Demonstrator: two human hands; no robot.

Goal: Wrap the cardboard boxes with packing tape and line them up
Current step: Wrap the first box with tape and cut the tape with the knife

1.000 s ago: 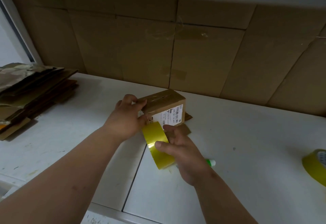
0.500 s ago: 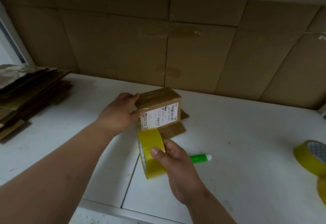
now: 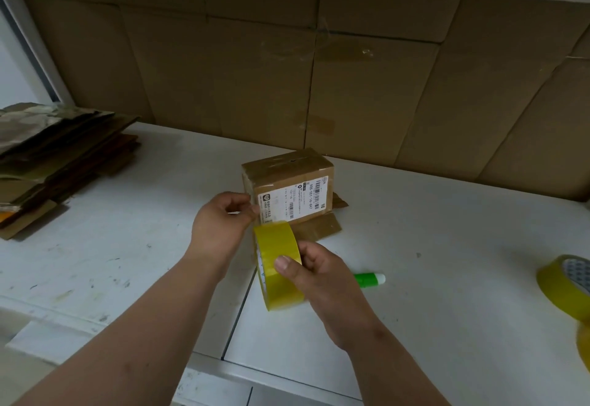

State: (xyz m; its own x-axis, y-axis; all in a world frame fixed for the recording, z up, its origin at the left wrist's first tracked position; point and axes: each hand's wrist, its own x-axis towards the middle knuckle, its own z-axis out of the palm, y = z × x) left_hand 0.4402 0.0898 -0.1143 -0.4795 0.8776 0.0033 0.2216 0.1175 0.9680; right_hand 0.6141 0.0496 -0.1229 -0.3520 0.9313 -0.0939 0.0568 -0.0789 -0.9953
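Holding a yellow tape roll [image 3: 278,265], the right hand [image 3: 322,281] has its thumb on the roll's outer face and its fingers curled round the far side; the roll stands on edge near the middle of the white table [image 3: 447,294]; the left hand [image 3: 222,230] sits at 10 o'clock from the roll, its fingertips pinched together just beside the box's left edge; whether it grips a tape end I cannot tell; the small cardboard box [image 3: 289,188] stands at 12 o'clock from the roll, with a white label [image 3: 292,203] on its near face; a brown flap [image 3: 319,230] lies flat under it; a green and white marker [image 3: 370,279] lies at 3 o'clock, partly behind the right hand; a second yellow roll [image 3: 565,287] sits at the table's right edge; a pile of flat cardboard [image 3: 54,163] lies far off at 9 o'clock; a cardboard wall [image 3: 319,70] stands at the back.
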